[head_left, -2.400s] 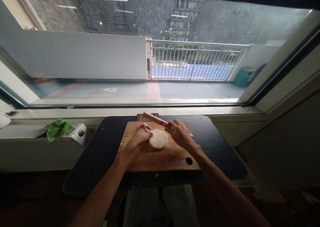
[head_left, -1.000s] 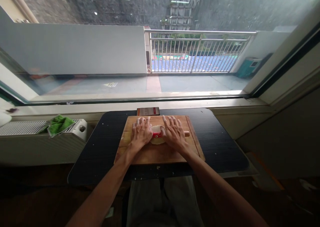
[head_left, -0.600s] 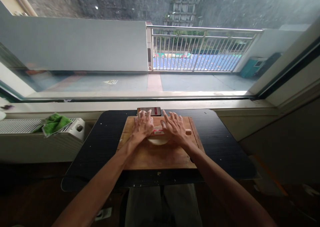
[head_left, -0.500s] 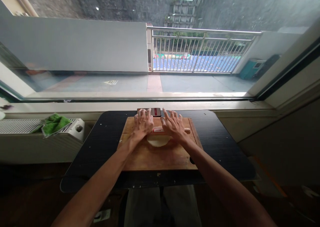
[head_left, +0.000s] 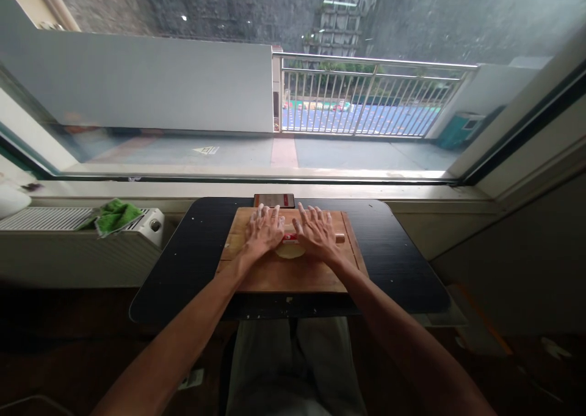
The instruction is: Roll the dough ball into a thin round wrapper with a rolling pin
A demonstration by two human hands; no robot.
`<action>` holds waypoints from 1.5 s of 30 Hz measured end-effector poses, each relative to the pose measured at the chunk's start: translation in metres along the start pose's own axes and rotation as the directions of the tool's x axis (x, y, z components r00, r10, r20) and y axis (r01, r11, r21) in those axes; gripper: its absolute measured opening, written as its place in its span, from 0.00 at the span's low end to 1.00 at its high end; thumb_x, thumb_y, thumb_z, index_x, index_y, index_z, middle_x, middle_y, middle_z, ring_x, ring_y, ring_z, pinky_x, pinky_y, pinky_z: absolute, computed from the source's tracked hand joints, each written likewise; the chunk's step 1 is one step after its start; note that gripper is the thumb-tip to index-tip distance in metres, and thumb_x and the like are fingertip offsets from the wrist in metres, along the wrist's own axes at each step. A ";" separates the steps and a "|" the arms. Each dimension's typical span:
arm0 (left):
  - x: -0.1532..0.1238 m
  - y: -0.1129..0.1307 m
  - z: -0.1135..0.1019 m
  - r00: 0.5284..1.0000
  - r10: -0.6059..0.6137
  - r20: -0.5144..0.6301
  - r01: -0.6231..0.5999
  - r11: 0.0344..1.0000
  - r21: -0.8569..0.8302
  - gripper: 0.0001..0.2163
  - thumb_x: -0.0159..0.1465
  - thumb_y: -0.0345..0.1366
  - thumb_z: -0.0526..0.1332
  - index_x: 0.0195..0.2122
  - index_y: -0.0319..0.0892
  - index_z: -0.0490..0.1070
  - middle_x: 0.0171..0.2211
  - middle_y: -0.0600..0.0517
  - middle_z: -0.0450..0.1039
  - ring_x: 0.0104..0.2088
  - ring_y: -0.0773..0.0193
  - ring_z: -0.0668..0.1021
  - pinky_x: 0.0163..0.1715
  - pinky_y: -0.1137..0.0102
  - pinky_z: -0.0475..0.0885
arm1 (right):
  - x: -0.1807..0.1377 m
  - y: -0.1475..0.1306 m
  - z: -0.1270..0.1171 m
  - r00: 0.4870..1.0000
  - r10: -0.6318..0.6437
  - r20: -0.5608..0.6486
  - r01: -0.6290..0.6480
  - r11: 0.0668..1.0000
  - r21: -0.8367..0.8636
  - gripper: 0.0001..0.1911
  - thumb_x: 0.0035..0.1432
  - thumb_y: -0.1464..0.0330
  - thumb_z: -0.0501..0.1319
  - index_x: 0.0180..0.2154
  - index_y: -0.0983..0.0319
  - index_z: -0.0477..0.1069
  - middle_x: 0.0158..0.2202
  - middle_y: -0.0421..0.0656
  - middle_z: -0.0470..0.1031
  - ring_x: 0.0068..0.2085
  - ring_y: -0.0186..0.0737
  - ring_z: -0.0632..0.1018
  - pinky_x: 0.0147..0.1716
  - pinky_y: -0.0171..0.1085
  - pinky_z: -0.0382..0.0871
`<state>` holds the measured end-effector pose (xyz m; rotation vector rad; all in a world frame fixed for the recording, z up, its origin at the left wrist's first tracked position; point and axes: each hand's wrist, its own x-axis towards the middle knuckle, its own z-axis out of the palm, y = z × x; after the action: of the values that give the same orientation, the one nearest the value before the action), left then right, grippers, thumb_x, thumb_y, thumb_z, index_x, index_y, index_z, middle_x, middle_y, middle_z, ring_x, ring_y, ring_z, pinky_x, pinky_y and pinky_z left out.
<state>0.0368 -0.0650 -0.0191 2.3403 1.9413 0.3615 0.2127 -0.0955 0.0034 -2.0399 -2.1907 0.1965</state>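
Note:
A wooden cutting board lies on a small black table. On the board is a flat round of pale dough. A rolling pin with a red label lies across the dough, its right end sticking out past my fingers. My left hand presses flat on the pin's left part, fingers stretched out. My right hand lies flat on the pin's right part, fingers spread. Both palms cover most of the pin and the far half of the dough.
A dark phone lies at the table's far edge, just beyond the board. A white radiator to the left carries a green cloth. A large window runs behind the table, and my lap shows under its near edge.
Earlier my right hand held the pin raised while the left touched the dough. Now both hands lie flat on the pin, which has rolled back and forth across the dough.

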 end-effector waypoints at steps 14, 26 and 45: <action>0.013 0.000 0.000 0.998 0.012 -0.068 -0.011 1.000 0.020 0.29 0.80 0.41 0.46 0.80 0.45 0.62 0.78 0.39 0.64 0.80 0.44 0.63 0.78 0.43 0.59 | 0.021 0.003 0.000 1.000 0.009 -0.004 -0.009 0.998 0.057 0.37 0.84 0.49 0.39 0.85 0.53 0.41 0.84 0.50 0.50 0.83 0.58 0.53 0.80 0.66 0.42; 0.063 0.004 -0.001 0.997 -0.065 -0.044 0.067 0.997 0.042 0.28 0.80 0.39 0.49 0.79 0.38 0.63 0.79 0.34 0.61 0.79 0.41 0.64 0.77 0.44 0.63 | 0.065 0.007 -0.012 0.995 0.027 0.092 -0.041 0.988 0.149 0.38 0.83 0.47 0.34 0.85 0.49 0.34 0.85 0.49 0.46 0.84 0.60 0.50 0.77 0.72 0.47; -0.008 0.012 -0.007 0.997 0.004 -0.071 0.000 0.998 0.058 0.28 0.79 0.42 0.47 0.77 0.44 0.67 0.77 0.37 0.66 0.78 0.40 0.65 0.75 0.40 0.62 | 0.005 -0.003 -0.001 1.000 -0.017 -0.009 0.017 1.000 0.000 0.36 0.84 0.52 0.41 0.84 0.55 0.45 0.84 0.48 0.51 0.83 0.54 0.53 0.81 0.61 0.41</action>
<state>0.0454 -0.0760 -0.0105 2.3961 2.0073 0.3991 0.2092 -0.0903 0.0050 -2.0174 -2.2019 0.1859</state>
